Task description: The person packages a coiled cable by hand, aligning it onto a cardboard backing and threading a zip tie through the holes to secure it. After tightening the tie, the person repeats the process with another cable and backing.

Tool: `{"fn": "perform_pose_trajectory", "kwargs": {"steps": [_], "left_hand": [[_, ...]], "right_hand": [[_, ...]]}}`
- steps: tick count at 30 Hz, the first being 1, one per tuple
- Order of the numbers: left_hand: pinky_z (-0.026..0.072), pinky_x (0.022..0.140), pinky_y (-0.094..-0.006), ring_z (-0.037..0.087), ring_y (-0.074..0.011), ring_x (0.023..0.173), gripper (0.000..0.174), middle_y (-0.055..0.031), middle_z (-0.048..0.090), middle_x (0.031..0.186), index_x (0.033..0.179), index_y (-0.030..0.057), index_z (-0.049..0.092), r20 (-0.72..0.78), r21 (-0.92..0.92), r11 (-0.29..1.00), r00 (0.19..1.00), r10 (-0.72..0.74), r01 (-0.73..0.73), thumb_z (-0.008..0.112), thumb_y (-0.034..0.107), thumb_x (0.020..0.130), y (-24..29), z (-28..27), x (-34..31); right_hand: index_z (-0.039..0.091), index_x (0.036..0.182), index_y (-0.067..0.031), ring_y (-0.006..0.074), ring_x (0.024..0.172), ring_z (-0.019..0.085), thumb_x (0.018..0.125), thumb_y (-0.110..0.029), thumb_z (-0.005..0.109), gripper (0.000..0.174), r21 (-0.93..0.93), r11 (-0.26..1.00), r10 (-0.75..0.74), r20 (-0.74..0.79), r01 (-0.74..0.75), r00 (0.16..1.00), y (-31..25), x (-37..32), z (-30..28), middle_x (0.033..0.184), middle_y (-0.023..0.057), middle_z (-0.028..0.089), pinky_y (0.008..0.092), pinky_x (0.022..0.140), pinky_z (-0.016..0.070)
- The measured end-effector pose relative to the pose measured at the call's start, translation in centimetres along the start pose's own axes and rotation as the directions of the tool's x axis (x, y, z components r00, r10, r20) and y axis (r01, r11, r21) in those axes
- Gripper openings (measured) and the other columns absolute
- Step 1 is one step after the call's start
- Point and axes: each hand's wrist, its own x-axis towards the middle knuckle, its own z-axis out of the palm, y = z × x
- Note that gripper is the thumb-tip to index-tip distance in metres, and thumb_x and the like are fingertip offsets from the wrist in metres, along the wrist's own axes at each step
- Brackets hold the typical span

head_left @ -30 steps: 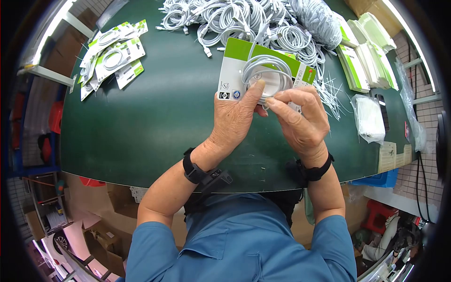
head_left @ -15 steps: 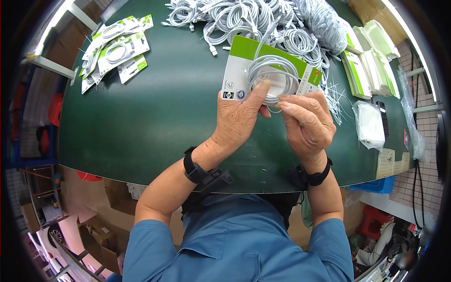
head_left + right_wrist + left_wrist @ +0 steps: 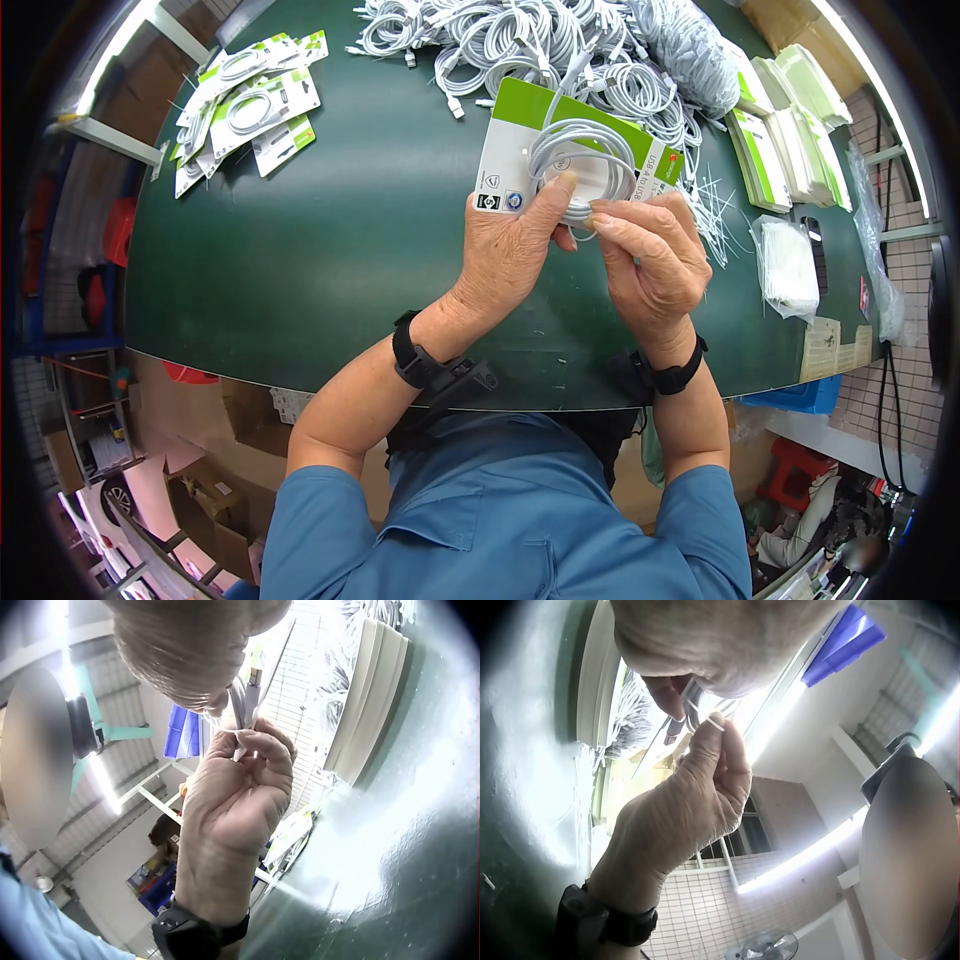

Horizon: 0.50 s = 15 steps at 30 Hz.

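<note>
In the head view my left hand (image 3: pixel 505 245) grips a green-and-white packaging card (image 3: pixel 508 150) from below. Its thumb presses a coiled white USB cable (image 3: pixel 580 140) against the card's face. My right hand (image 3: pixel 655 260) pinches a thin white cable tie (image 3: pixel 715 724) between thumb and forefinger at the lower edge of the coil. The left wrist view shows the tie's end poking out past the thumb. A USB plug (image 3: pixel 253 679) stands up behind the left hand's fingers in the right wrist view. The card's back is mostly hidden by the hands.
A heap of coiled white cables (image 3: pixel 520 35) lies at the back of the green table (image 3: pixel 300 270). Carded cables (image 3: pixel 250 110) are piled at left. Card stacks (image 3: pixel 765 160), a bag of ties (image 3: pixel 787 265) and a phone (image 3: pixel 815 245) lie at right, loose ties (image 3: pixel 708 205) behind the right hand.
Both hands, with the card and coil, sit slightly further right in the head view than a second ago, though the whole table view has shifted too. The hold is the same.
</note>
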Motion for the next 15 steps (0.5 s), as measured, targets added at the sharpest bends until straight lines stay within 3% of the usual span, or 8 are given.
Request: {"fn": "perform_pose_trajectory", "kwargs": {"steps": [11,15], "left_hand": [[0.0549,0.057,-0.0240,0.068,-0.0081,0.069,0.022,-0.0044,0.075,0.093,0.120,-0.0003,0.068,0.009,0.023,1.000,1.000,0.007,-0.007,0.073,0.015,0.105,-0.38,-0.21,0.06],[0.0550,0.057,-0.0246,0.068,-0.0079,0.069,0.023,-0.0039,0.075,0.091,0.119,-0.0004,0.069,0.009,0.040,0.999,1.000,0.023,-0.024,0.074,0.017,0.104,-0.24,0.06,-0.12]], "right_hand": [[0.078,0.102,-0.0085,0.0216,0.075,0.068,0.076,0.007,0.087,0.032,0.030,1.000,-0.005,-0.005,0.006,1.000,0.01,0.07,0.47,0.097,0.0067,0.080,0.0330,0.064,0.0539],[0.077,0.100,-0.0060,0.0233,0.077,0.074,0.079,0.008,0.085,0.026,0.055,0.995,0.086,0.020,-0.087,0.996,-0.04,-0.16,0.49,0.097,0.0085,0.081,0.0342,0.064,0.0571]]}}
